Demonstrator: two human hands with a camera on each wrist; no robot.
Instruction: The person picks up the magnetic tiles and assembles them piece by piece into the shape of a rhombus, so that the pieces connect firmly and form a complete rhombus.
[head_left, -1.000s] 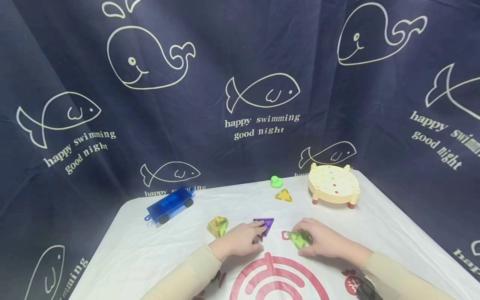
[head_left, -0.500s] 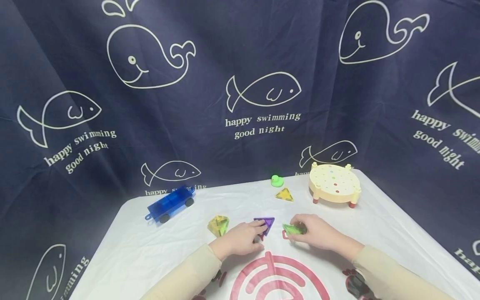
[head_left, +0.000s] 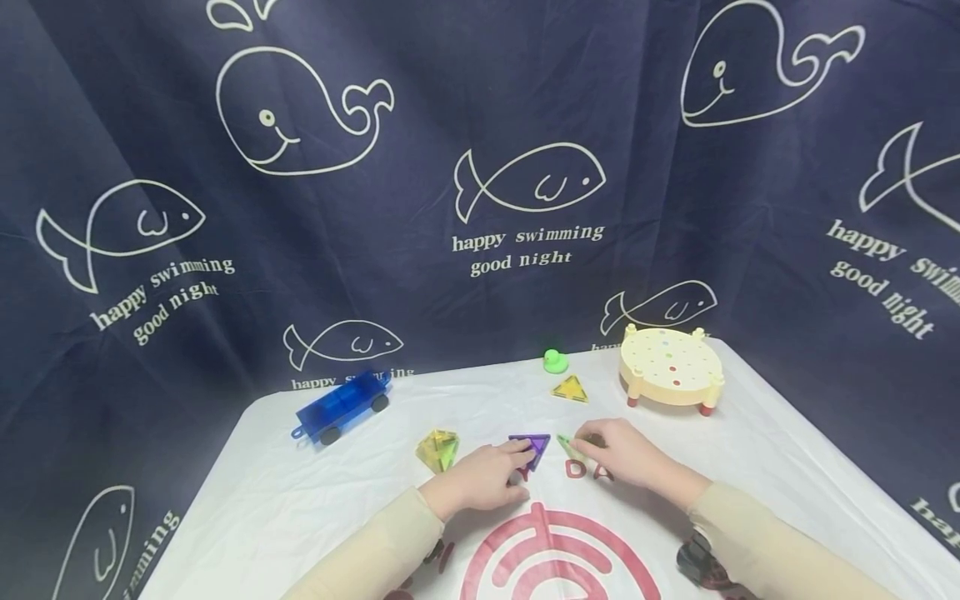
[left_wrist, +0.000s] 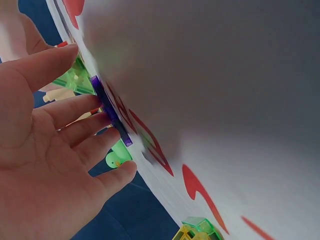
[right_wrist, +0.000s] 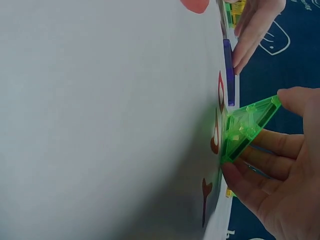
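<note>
My left hand (head_left: 483,478) lies over a purple triangle magnetic tile (head_left: 539,445), which sits flat on the white cloth. In the left wrist view, straight fingertips (left_wrist: 111,134) rest on that tile. To its right, my right hand (head_left: 628,452) pinches clear green triangle magnetic tiles (right_wrist: 248,127). The right wrist view shows the green piece tilted up from the table, its lower edge at the cloth close to the purple tile's end. Thumb and fingers hold it by its corners; whether it is two or three tiles joined, I cannot tell.
A yellow and green gem-shaped tile piece (head_left: 437,450) sits left of my left hand. Farther back are a blue wheeled cart (head_left: 343,406), a yellow triangle tile (head_left: 571,389), a green toy duck (head_left: 555,361) and a cream round toy table (head_left: 670,367). A dark curtain (head_left: 420,100) hangs behind.
My right hand has carried the green tiles away from me and leftward, closer to the purple tile, and turned them. My left hand has stayed on the purple tile.
</note>
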